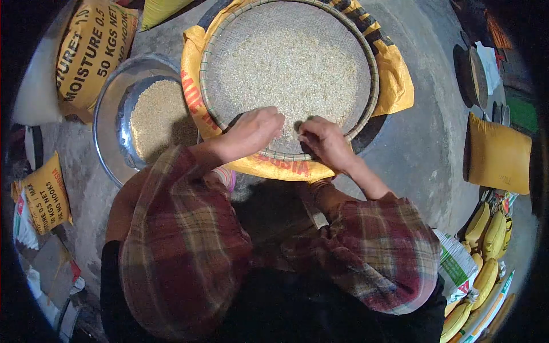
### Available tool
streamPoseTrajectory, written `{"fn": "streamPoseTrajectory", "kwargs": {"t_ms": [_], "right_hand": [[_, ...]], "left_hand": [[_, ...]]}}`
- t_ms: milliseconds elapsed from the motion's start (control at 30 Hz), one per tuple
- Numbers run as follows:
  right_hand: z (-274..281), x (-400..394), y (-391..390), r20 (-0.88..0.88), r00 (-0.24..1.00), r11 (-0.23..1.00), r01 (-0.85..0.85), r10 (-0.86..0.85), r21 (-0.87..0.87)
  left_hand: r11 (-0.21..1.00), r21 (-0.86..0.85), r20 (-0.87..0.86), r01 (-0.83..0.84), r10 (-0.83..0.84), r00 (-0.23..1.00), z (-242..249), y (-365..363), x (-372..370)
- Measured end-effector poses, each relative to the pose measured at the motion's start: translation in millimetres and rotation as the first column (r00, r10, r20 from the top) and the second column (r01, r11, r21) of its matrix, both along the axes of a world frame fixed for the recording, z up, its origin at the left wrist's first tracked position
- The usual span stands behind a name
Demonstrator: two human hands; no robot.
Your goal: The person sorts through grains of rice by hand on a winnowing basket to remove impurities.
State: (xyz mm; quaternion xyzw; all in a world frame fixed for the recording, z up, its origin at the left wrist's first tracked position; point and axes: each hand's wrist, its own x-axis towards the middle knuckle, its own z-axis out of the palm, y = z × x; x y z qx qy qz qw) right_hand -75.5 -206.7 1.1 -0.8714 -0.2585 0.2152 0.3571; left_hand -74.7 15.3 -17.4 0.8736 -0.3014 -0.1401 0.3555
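The left hand [258, 129] and right hand [328, 141], fingers curled inward — whether pinching anything I cannot tell — are about equally near the pale grain [289, 71], spread without long axis toward twelve o'clock in the round woven tray [374, 77].

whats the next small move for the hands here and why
I'd probably have the right hand nudge a little of the grain apart: it lies spread across the round tray, and both that hand and the left hand are over the tray's near side, fingers curled.
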Motion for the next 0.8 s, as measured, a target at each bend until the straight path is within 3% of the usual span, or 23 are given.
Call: {"fn": "streamPoseTrajectory", "kwargs": {"t_ms": [67,133,167,200,233,267,300,333,367,400,433,467,533,567,600,700,800], "right_hand": [[-1.9,-1.0,-2.2,0.007,1.0,0.997,0.027,-0.028,0.065],[-1.3,1.6,-13.7,-0.036,0.992,0.963,0.125,-0.12,0.24],[2.5,3.9,-21.9,-0.128,0.969,0.951,0.234,-0.211,0.202],[1.5,9.4,-34.5,-0.22,0.947,0.939,0.279,-0.234,0.202],[5.4,14.9,-46.0,-0.464,0.847,0.899,0.388,-0.261,0.204],[10.9,19.8,-54.9,-0.676,0.69,0.853,0.492,-0.26,0.174],[13.9,22.3,-60.3,-0.742,0.613,0.837,0.531,-0.272,0.131],[9.1,22.0,-62.5,-0.74,0.613,0.837,0.532,-0.277,0.127],[-0.1,19.6,-65.2,-0.669,0.705,0.87,0.46,-0.237,0.176],[-0.8,18.5,-63.2,-0.589,0.785,0.899,0.381,-0.191,0.216],[0.8,13.7,-57.5,-0.415,0.883,0.957,0.278,-0.219,0.086],[-2.7,9.0,-49.4,-0.328,0.928,0.971,0.22,-0.177,0.099],[5.3,6.2,-29.0,-0.205,0.975,0.99,0.111,-0.091,0.089],[5.0,4.1,-21.5,-0.152,0.986,0.992,0.082,-0.067,0.092],[1.9,2.7,-17.5,-0.057,0.998,0.993,0.037,-0.031,0.115],[-4.9,2.7,-22.4,-0.01,1.0,0.996,0.03,-0.029,0.087],[1.2,8.1,-40.9,-0.042,0.98,0.977,0.197,-0.194,0.087]], "left_hand": [[1.0,0.014,-0.013,0.026,-0.026,1.0,2.3,0.2,3.8],[0.999,-0.036,-0.149,-0.037,0.032,0.988,2.8,0.1,6.4],[0.999,-0.039,-0.154,-0.036,0.029,0.988,-3.2,0.8,6.1],[0.968,-0.184,-0.459,-0.169,0.067,0.886,-12.5,1.7,6.4],[0.902,-0.272,-0.718,-0.334,0.041,0.695,-14.1,0.9,7.7],[0.901,-0.275,-0.719,-0.334,0.038,0.694,-14.6,0.6,8.5],[0.863,-0.336,-0.807,-0.378,-0.057,0.587,-7.7,-0.5,11.6],[0.818,-0.385,-0.867,-0.428,-0.161,0.471,-2.5,-2.4,14.2],[0.817,-0.388,-0.866,-0.427,-0.166,0.471,0.3,-5.9,15.1],[0.906,-0.325,-0.749,-0.271,-0.072,0.659,3.0,-11.0,14.9],[0.968,-0.213,-0.576,-0.131,-0.016,0.817,4.8,-16.1,14.1],[0.968,-0.214,-0.576,-0.129,-0.019,0.817,5.0,-21.7,12.4],[0.994,-0.06,-0.097,0.088,-0.093,0.991,0.8,-30.8,7.9],[0.991,-0.098,-0.037,0.09,-0.094,0.995,-5.0,-32.0,5.6],[0.991,-0.099,-0.035,0.09,-0.093,0.995,-6.6,-32.6,5.6],[0.988,0.034,0.018,0.151,-0.152,0.988,-7.7,-32.0,8.9],[0.99,-0.1,-0.06,0.1,-0.106,0.992,1.2,-28.8,14.5]]}}
